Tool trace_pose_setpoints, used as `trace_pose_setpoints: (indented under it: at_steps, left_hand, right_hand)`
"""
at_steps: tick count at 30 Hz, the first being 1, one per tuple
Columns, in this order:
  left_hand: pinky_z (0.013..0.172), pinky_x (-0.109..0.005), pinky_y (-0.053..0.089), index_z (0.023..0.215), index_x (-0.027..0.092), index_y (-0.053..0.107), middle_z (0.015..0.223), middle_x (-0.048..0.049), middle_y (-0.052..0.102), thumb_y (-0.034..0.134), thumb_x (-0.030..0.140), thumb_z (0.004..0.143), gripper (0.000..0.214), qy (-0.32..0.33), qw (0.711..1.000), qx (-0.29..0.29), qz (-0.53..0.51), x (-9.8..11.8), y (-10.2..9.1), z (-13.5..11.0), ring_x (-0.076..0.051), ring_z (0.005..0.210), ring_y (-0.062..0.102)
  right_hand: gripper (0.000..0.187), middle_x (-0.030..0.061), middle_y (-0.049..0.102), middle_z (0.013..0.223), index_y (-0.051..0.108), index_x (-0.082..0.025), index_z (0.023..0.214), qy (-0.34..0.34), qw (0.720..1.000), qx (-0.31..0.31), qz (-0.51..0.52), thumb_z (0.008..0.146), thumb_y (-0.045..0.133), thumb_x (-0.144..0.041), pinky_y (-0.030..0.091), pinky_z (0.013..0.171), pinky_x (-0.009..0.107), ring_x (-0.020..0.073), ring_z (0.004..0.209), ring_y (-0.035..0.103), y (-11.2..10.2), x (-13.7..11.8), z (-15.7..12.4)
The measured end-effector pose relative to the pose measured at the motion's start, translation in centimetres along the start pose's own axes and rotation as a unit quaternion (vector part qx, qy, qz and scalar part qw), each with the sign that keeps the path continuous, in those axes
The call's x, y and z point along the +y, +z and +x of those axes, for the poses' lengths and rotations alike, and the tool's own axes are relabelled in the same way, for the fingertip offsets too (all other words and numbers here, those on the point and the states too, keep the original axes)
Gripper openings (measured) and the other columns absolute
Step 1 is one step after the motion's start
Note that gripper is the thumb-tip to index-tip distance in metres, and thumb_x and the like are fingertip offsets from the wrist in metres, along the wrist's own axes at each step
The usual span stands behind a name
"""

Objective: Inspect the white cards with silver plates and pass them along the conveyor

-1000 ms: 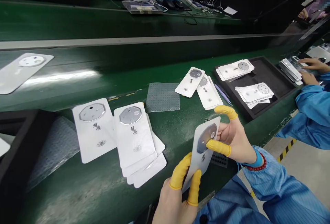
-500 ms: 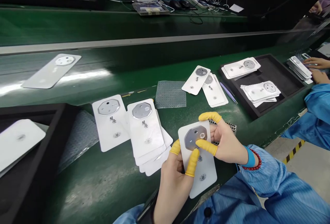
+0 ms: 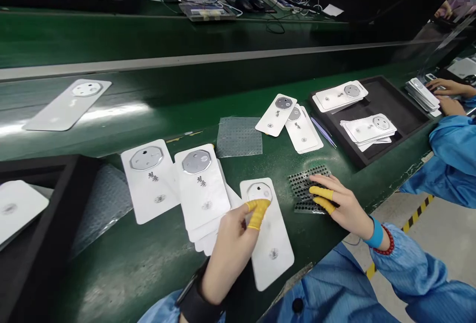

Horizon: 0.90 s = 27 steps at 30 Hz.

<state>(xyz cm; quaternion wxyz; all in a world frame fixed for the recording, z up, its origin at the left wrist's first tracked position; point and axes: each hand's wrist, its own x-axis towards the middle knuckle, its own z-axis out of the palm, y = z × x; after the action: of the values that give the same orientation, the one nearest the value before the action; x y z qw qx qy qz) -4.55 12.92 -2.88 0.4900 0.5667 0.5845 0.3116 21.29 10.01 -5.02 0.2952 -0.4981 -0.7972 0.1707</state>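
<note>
A white phone back cover (image 3: 273, 236) with a round camera area and small printed marks lies tilted by the table's front edge. Over its camera end is my left hand (image 3: 238, 236), its yellow-sleeved thumb and finger pinched together; what is between them, if anything, is hidden. My right hand (image 3: 340, 201), with yellow finger cots, rests its outstretched fingers on a sheet of black round dots (image 3: 307, 179). Left of my left hand lies a fanned stack of white covers (image 3: 203, 189), and beside it another cover (image 3: 150, 184).
A black tray (image 3: 394, 100) holding covers stands at right, with purple tweezers (image 3: 323, 132) beside it. More covers (image 3: 277, 115) and bubble wrap (image 3: 240, 137) lie mid-table. Another black tray (image 3: 70, 184) is at left. A co-worker's hands (image 3: 448, 95) are at far right.
My right hand has left the cover and moved right to the dotted sheet. My left hand has shifted onto the camera end, and the cover's camera area looks paler.
</note>
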Motion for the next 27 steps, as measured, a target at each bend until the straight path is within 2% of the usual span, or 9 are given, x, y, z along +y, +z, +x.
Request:
trace_pose_setpoints:
  at_steps: [3, 5, 7, 9, 11, 13, 17, 22, 27]
  left_hand:
    - [0.050, -0.026, 0.046, 0.063, 0.017, 0.073, 0.059, -0.0031, 0.070, 0.064, 0.040, 0.074, 0.027, 0.004, 0.993, -0.079, -0.088, 0.8, 1.5, -0.4, -0.019, 0.055, 0.059]
    - [0.056, -0.028, 0.051, 0.063, 0.017, 0.074, 0.063, -0.0037, 0.072, 0.070, 0.044, 0.072, 0.030, -0.013, 0.978, -0.115, -0.174, 1.3, 2.3, -0.7, -0.019, 0.057, 0.061]
    - [0.062, -0.032, 0.055, 0.066, 0.016, 0.075, 0.067, -0.0048, 0.074, 0.074, 0.049, 0.069, 0.032, -0.028, 0.967, -0.114, -0.227, 1.6, 2.8, -0.9, -0.019, 0.058, 0.063]
    - [0.066, -0.034, 0.057, 0.070, 0.017, 0.075, 0.071, -0.0060, 0.075, 0.076, 0.051, 0.067, 0.035, -0.031, 0.967, -0.089, -0.235, 1.4, 3.0, -1.0, -0.020, 0.060, 0.065]
    - [0.067, -0.034, 0.057, 0.071, 0.017, 0.076, 0.074, -0.0069, 0.076, 0.077, 0.051, 0.067, 0.034, -0.030, 0.967, -0.074, -0.243, 1.2, 3.1, -1.0, -0.021, 0.063, 0.066]
    - [0.066, -0.033, 0.057, 0.072, 0.017, 0.076, 0.074, -0.0066, 0.076, 0.078, 0.049, 0.067, 0.032, -0.027, 0.965, -0.070, -0.252, 1.0, 3.0, -1.1, -0.020, 0.063, 0.065]
    - [0.062, -0.028, 0.053, 0.071, 0.017, 0.076, 0.070, -0.0039, 0.073, 0.076, 0.044, 0.070, 0.026, -0.016, 0.964, -0.073, -0.257, 1.1, 2.9, -1.5, -0.016, 0.059, 0.061]
    - [0.055, -0.024, 0.043, 0.062, 0.016, 0.073, 0.060, -0.0013, 0.067, 0.076, 0.039, 0.068, 0.024, -0.016, 0.971, -0.066, -0.228, 1.4, 2.7, -1.7, -0.015, 0.058, 0.053]
    - [0.053, -0.024, 0.038, 0.054, 0.016, 0.068, 0.054, 0.0000, 0.061, 0.067, 0.037, 0.073, 0.028, -0.033, 0.977, -0.054, -0.203, 1.1, 2.7, -1.5, -0.013, 0.054, 0.046]
  right_hand:
    - [0.029, 0.0111, 0.063, 0.129, 0.062, -0.025, 0.120, -0.060, 0.998, 0.013, 0.030, 0.094, 0.055, -0.015, 0.036, 0.111, 0.055, 0.0230, 0.124, 0.056, -1.0, -0.9, 1.0]
    - [0.031, 0.0118, 0.061, 0.131, 0.060, -0.023, 0.123, -0.101, 0.994, -0.018, 0.044, 0.093, 0.055, -0.014, 0.034, 0.113, 0.055, 0.0232, 0.127, 0.053, -1.6, -1.7, 2.1]
    - [0.034, 0.0137, 0.057, 0.134, 0.059, -0.021, 0.125, -0.119, 0.987, -0.068, 0.078, 0.092, 0.056, -0.014, 0.037, 0.111, 0.053, 0.0236, 0.128, 0.051, -1.8, -2.4, 3.0]
    - [0.032, 0.0139, 0.058, 0.130, 0.061, -0.019, 0.122, -0.105, 0.979, -0.100, 0.142, 0.090, 0.059, -0.016, 0.047, 0.104, 0.046, 0.0222, 0.122, 0.055, -1.7, -3.0, 3.8]
    - [0.024, 0.0117, 0.064, 0.118, 0.065, -0.019, 0.113, -0.075, 0.973, -0.082, 0.203, 0.089, 0.062, -0.017, 0.055, 0.092, 0.038, 0.0192, 0.108, 0.062, -1.1, -3.4, 4.4]
    - [0.014, 0.0088, 0.068, 0.103, 0.068, -0.018, 0.103, -0.056, 0.973, -0.025, 0.222, 0.090, 0.062, -0.017, 0.057, 0.083, 0.034, 0.0169, 0.094, 0.066, -0.2, -3.8, 4.7]
    - [0.011, 0.0077, 0.069, 0.095, 0.068, -0.019, 0.098, -0.073, 0.981, 0.032, 0.177, 0.091, 0.060, -0.017, 0.058, 0.076, 0.033, 0.0174, 0.087, 0.066, 1.3, -4.5, 4.6]
    - [0.012, 0.0082, 0.068, 0.094, 0.064, -0.018, 0.098, -0.123, 0.984, -0.001, 0.127, 0.093, 0.054, -0.015, 0.058, 0.075, 0.033, 0.0166, 0.084, 0.064, 1.3, -4.6, 4.6]
    - [0.011, 0.0092, 0.067, 0.089, 0.060, -0.016, 0.095, -0.198, 0.979, -0.017, 0.035, 0.095, 0.049, -0.016, 0.058, 0.069, 0.031, 0.0169, 0.080, 0.063, 1.6, -4.1, 4.8]
